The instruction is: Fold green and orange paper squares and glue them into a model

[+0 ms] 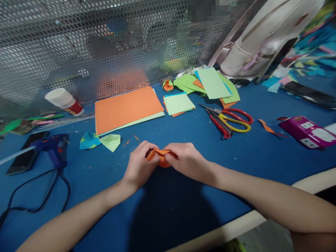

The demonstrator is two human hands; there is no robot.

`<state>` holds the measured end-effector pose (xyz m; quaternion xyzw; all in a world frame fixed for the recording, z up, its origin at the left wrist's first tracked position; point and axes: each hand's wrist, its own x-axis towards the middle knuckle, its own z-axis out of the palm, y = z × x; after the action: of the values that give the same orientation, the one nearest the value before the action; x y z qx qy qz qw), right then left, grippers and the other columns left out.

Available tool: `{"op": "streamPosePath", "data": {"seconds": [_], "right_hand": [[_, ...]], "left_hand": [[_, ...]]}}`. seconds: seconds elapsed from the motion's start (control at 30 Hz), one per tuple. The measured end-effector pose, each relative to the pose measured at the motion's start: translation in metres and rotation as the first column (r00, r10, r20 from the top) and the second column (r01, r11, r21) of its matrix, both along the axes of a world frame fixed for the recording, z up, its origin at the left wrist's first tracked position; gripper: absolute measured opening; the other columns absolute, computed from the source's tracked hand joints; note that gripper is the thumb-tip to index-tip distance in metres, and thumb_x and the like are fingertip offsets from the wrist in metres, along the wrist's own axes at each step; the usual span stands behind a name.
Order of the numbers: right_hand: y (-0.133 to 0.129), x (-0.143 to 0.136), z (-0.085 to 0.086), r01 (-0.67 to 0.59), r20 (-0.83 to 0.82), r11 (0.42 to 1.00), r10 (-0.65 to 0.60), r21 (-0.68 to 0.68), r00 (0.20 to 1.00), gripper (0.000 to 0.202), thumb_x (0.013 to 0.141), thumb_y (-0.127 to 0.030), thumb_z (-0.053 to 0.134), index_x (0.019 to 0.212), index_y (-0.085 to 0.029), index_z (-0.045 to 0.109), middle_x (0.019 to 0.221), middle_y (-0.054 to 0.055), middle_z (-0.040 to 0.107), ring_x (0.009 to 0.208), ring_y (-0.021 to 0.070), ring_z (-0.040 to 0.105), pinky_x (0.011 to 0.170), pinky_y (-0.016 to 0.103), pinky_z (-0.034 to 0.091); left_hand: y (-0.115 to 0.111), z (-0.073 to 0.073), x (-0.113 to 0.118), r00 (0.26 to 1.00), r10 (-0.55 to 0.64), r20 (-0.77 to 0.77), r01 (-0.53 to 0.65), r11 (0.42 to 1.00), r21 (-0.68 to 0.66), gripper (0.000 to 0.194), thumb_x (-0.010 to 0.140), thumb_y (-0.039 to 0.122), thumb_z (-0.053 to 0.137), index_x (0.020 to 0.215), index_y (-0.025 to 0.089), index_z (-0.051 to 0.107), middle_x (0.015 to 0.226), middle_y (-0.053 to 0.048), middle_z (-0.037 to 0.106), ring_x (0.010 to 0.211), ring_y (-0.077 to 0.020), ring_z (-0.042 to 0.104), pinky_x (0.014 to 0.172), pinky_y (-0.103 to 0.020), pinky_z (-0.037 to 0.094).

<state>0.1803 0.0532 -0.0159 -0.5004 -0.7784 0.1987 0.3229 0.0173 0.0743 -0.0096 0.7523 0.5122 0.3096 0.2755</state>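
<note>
A small folded piece of orange paper (163,159) is pinched between both hands above the blue table (168,210). My left hand (141,161) is closed on its left end, thumb pressed to the fold. On the other end, my right hand (185,157) is closed in the same way. Parts of the paper are hidden by the fingers. Beyond the hands to the left lie a folded blue paper piece (89,140) and a folded pale green paper piece (111,141), close together.
Orange sheets (128,108), small square papers (180,104) and a paper flower (167,85) lie toward a perforated metal panel (126,45). Scissors (228,119) and a purple device (307,131) are at right. A blue glue gun (54,150) with cable and stacked cups (63,101) stand left.
</note>
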Motion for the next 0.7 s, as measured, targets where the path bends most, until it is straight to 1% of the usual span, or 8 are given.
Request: {"op": "streamPosePath", "data": {"seconds": [0.17, 0.27, 0.37, 0.47, 0.57, 0.63, 0.7], "right_hand": [[-0.0009, 0.0003, -0.0030, 0.025, 0.057, 1.000, -0.026, 0.019, 0.998, 0.019, 0.080, -0.012, 0.045, 0.068, -0.015, 0.058, 0.065, 0.003, 0.063, 0.060, 0.0113, 0.055, 0.059, 0.023, 0.036], [0.0000, 0.0011, -0.0032, 0.006, 0.068, 1.000, -0.008, 0.025, 0.998, 0.018, 0.080, -0.011, 0.045, 0.071, -0.015, 0.060, 0.069, 0.004, 0.064, 0.062, 0.0119, 0.057, 0.061, 0.023, 0.037], [0.0003, 0.0015, -0.0004, -0.041, 0.068, 0.995, 0.035, 0.095, 0.997, 0.017, 0.081, -0.011, 0.045, 0.079, -0.015, 0.061, 0.075, 0.006, 0.065, 0.068, 0.0137, 0.059, 0.064, 0.024, 0.040], [-0.0004, 0.0011, 0.0032, -0.081, 0.059, 0.982, 0.071, 0.173, 0.996, 0.014, 0.081, -0.015, 0.049, 0.088, -0.013, 0.061, 0.083, 0.008, 0.065, 0.077, 0.0164, 0.059, 0.068, 0.026, 0.043], [-0.0006, 0.0016, 0.0023, -0.069, 0.063, 0.976, 0.057, 0.208, 0.996, 0.012, 0.084, -0.020, 0.051, 0.088, -0.014, 0.061, 0.083, 0.007, 0.064, 0.076, 0.0158, 0.058, 0.069, 0.026, 0.043], [0.0001, 0.0029, -0.0003, -0.076, 0.094, 0.971, 0.056, 0.227, 0.994, 0.014, 0.088, -0.020, 0.048, 0.085, -0.015, 0.060, 0.081, 0.006, 0.064, 0.072, 0.0145, 0.057, 0.069, 0.027, 0.042], [0.0011, 0.0041, -0.0023, -0.105, 0.133, 0.963, 0.073, 0.248, 0.988, 0.017, 0.090, -0.018, 0.045, 0.084, -0.016, 0.060, 0.080, 0.005, 0.064, 0.071, 0.0141, 0.056, 0.069, 0.027, 0.041]], "left_hand": [[0.0001, -0.0006, 0.0005, 1.000, 0.003, -0.024, -0.004, 0.999, -0.043, 0.013, 0.068, 0.008, 0.054, 0.071, 0.019, 0.061, 0.071, 0.003, 0.057, 0.063, -0.0097, 0.052, 0.059, -0.021, 0.039], [0.0012, -0.0001, -0.0001, 1.000, -0.004, -0.017, 0.004, 0.999, -0.045, 0.016, 0.069, 0.006, 0.051, 0.070, 0.018, 0.061, 0.070, 0.003, 0.057, 0.063, -0.0095, 0.053, 0.059, -0.021, 0.039], [0.0017, 0.0009, -0.0012, 1.000, -0.008, -0.018, 0.007, 0.999, -0.046, 0.016, 0.070, 0.006, 0.050, 0.069, 0.018, 0.061, 0.070, 0.003, 0.058, 0.064, -0.0096, 0.053, 0.059, -0.021, 0.039], [0.0014, 0.0020, -0.0017, 1.000, 0.005, -0.010, -0.005, 0.998, -0.062, 0.015, 0.070, 0.008, 0.051, 0.068, 0.018, 0.061, 0.069, 0.002, 0.058, 0.063, -0.0097, 0.052, 0.059, -0.021, 0.039], [0.0001, 0.0027, -0.0012, 0.999, 0.010, 0.034, -0.005, 0.989, -0.148, 0.012, 0.068, 0.009, 0.051, 0.067, 0.018, 0.059, 0.065, 0.003, 0.058, 0.058, -0.0095, 0.053, 0.055, -0.020, 0.039], [-0.0008, 0.0032, -0.0008, 0.999, 0.002, 0.051, 0.009, 0.977, -0.214, 0.010, 0.069, 0.011, 0.052, 0.067, 0.018, 0.058, 0.061, 0.004, 0.057, 0.054, -0.0093, 0.053, 0.052, -0.020, 0.039], [-0.0015, 0.0035, -0.0006, 0.999, -0.002, 0.045, 0.012, 0.970, -0.242, 0.009, 0.071, 0.014, 0.052, 0.066, 0.018, 0.057, 0.058, 0.004, 0.057, 0.052, -0.0094, 0.053, 0.050, -0.020, 0.039]]}}
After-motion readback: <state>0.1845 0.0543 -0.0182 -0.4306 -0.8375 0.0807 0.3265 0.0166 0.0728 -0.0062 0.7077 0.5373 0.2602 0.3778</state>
